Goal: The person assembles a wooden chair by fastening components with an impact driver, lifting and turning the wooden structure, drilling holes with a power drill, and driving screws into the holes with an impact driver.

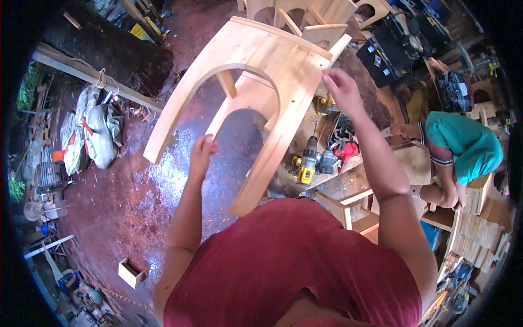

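Observation:
In front of me is a pale wooden frame (297, 60) with arched cutouts in its two side panels and crosspieces between them. My left hand (201, 155) is closed at the lower end of the far panel's leg, seen through the near arch. Close by the frame's right edge, my right hand (344, 92) has its fingers pinched together, near small dark holes in the wood. Whatever those fingertips hold, if anything, is too small to make out. A yellow and black cordless drill (308, 163) stands below the right side of the frame.
More arched wooden pieces (327, 35) stand behind the frame. At right, a person in a teal shirt (463, 144) bends over beside stacked boards (479, 234). Black cases (381, 57) lie at the upper right. White sacks (98, 131) and a small wooden box (131, 273) are on the left.

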Demonstrator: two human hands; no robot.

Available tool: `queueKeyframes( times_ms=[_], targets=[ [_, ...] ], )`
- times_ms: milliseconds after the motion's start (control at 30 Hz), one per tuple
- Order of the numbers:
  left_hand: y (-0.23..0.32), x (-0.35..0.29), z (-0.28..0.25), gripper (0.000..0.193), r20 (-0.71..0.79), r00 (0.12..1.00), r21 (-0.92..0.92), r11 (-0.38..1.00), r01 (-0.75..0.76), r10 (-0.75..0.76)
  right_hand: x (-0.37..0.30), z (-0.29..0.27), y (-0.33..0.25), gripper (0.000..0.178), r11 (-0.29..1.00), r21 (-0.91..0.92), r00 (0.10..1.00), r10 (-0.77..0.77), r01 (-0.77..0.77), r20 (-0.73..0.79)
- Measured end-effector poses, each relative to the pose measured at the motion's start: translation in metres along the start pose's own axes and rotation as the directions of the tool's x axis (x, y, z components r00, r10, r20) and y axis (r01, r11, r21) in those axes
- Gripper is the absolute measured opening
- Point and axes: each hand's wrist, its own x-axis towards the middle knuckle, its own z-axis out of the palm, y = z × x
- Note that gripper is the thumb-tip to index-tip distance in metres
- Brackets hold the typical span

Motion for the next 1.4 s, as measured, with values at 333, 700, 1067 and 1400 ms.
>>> queueKeyframes(
  times_ms=[333, 700, 1067, 1400],
  targets=[
    [-0.045, -0.063, -0.056, 0.025, -0.171, 0.977, 0.139, 0.985, -0.102, 0.125, 0.133, 0.006, 0.079, 0.065, 0.895, -0.446, 0.993, -0.066, 0.018, -0.094],
    [-0.198, -0.057, 0.173, 0.035, 0.418, 0.762, -0.843, 0.102, 0.529, -0.494, 0.182, 0.011, 0.109, 0.073, 0.859, -0.51, 0.899, 0.181, 0.053, 0.399],
    [-0.121, 0.043, 0.173, 0.035, -0.136, 0.961, -0.692, 0.717, 0.083, -0.242, 0.191, 0.045, 0.069, 0.082, 0.84, -0.534, 0.93, 0.115, 0.096, 0.348],
    [-0.078, 0.082, 0.12, 0.035, -0.444, 0.831, -0.074, 0.911, -0.406, 0.335, 0.229, 0.093, -0.01, 0.074, 0.759, -0.568, 0.898, -0.049, 0.318, 0.437]
  ],
)
